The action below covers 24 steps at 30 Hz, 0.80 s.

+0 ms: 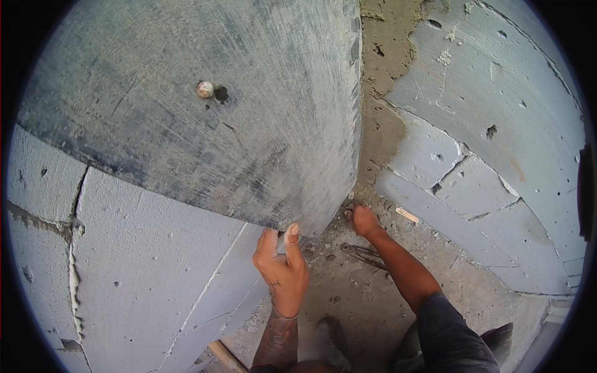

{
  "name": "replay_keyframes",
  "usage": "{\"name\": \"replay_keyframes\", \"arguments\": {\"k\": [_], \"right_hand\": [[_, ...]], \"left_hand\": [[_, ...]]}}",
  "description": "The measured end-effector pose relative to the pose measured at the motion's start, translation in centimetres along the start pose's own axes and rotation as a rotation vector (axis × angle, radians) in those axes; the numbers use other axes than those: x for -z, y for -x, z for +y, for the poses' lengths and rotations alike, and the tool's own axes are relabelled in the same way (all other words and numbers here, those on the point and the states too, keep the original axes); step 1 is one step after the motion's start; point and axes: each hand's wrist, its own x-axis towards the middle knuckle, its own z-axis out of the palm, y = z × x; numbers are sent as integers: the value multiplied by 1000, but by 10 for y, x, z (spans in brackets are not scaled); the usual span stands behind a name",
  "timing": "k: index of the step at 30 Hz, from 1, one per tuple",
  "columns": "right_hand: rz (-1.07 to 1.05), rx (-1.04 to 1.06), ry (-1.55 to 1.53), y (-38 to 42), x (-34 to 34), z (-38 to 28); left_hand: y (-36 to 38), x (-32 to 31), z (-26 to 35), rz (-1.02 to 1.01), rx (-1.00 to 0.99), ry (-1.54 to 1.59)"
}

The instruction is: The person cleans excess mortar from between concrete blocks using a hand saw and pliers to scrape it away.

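A large grey slab [205,137] with streaky marks fills the upper left, a small round pale knob [204,89] and a dark hole on its face. At the slab's lower edge, my left hand [283,270] grips it, thumb on the face and the other fingers partly hidden behind the edge. My right hand [364,221] is closed, low beside the slab's bottom corner and close to the rubble-strewn floor. Whatever it may hold is hidden. Wet-looking mortar [385,105] runs down the wall beside the slab's right edge.
Walls of pale grey blocks [149,236] stand at left and right [485,93], with cracked joints. On the dusty floor [348,298] lie loose debris, a thin metal piece [364,253] and a small wooden strip [407,215]. A wooden stick [227,356] is at the bottom.
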Motion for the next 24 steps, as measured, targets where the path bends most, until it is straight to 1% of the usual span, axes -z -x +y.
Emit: {"name": "replay_keyframes", "arguments": {"k": [1, 2, 4, 5, 7, 9, 11, 12, 14, 15, 17, 18, 20, 21, 23, 24], "right_hand": [[82, 76, -87, 15, 5, 9], [110, 129, -12, 39, 11, 18], [177, 241, 163, 108, 11, 38], [227, 302, 267, 131, 9, 51], [186, 269, 280, 152, 2, 75], [159, 236, 284, 156, -8, 90], [70, 335, 417, 148, -8, 92], [80, 341, 415, 150, -7, 91], [-139, 58, 216, 152, 5, 77], [-145, 62, 215, 150, 5, 82], [-173, 64, -207, 137, 16, 89], [-175, 65, -208, 130, 20, 89], [41, -41, -681, 113, 46, 65], [36, -44, -686, 102, 47, 57], [152, -76, -563, 83, 43, 47], [154, -76, -560, 81, 31, 46]], "left_hand": [[0, 2, 0, -22, 9, -23], [-1, 0, -1, -21, 14, -18], [0, -4, -4, 67, -17, 53], [-1, -7, -3, 73, -16, 60], [0, -9, -2, 119, -55, 78], [1, -5, 2, 99, -41, 51], [1, -3, 7, 93, -36, 24], [2, -2, 8, 66, -14, 43], [-1, 1, 10, 54, 4, 53], [0, 1, 10, 47, 7, 45], [0, -1, 10, 44, 9, 40], [0, -2, 10, 61, 2, 33], [2, -4, 9, 75, 1, 19], [2, -5, 9, 94, -16, 30], [1, -5, 8, 111, -36, 42], [1, -3, 6, 93, -28, 9]]}}
